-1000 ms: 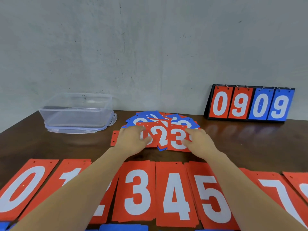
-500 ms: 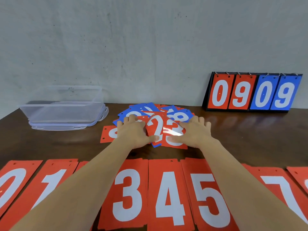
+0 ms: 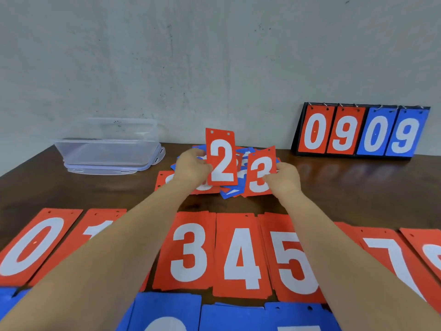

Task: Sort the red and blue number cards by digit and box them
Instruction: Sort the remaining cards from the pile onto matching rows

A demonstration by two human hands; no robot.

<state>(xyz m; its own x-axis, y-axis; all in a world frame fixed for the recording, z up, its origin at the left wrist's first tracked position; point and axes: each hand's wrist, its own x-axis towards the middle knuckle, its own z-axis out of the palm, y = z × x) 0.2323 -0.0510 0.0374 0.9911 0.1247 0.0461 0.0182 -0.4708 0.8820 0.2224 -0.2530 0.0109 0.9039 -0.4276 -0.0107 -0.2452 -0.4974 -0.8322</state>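
The left hand (image 3: 192,169) pinches a red rectangular card printed with a white 2 (image 3: 222,161) by its left edge. It holds the card upright above the loose heap of red and blue number cards (image 3: 230,194) in the middle of the dark brown wooden table (image 3: 346,187). Two small punched holes show along the card's top edge. Just beside it, the right hand (image 3: 285,181) grips a second red card bearing a white 3 (image 3: 259,173) by its right edge. This one is tilted a little to the right and held lower, its bottom edge down at the heap; whether it touches cannot be told. Nearer the person lies a row of red cards (image 3: 241,256) face up, reading 0, 1, 3, 4, 5 and 7, partly crossed by the forearms. Below it a row of blue cards (image 3: 167,311) runs along the bottom edge, their digits cut off. At the far left a clear plastic storage box (image 3: 107,149) stands on its lid (image 3: 102,171). At the far right a black flip scoreboard (image 3: 360,132) stands against the grey wall (image 3: 214,68), showing 0 9 in red and 0 9 in blue.
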